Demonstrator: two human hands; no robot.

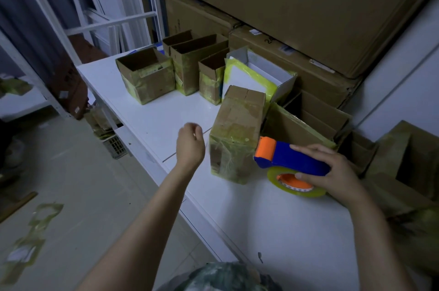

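The right hand (332, 172) is gripping the tape dispenser (292, 157), which is resting on the desk (273, 219) just beside the taped box (235, 138) near the front edge; the left hand (190, 145) is hovering clenched, empty.

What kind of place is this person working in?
Most likely a stockroom or packing area: large cardboard cartons stacked behind a white table, small taped boxes on it, and a tape dispenser in the right hand.
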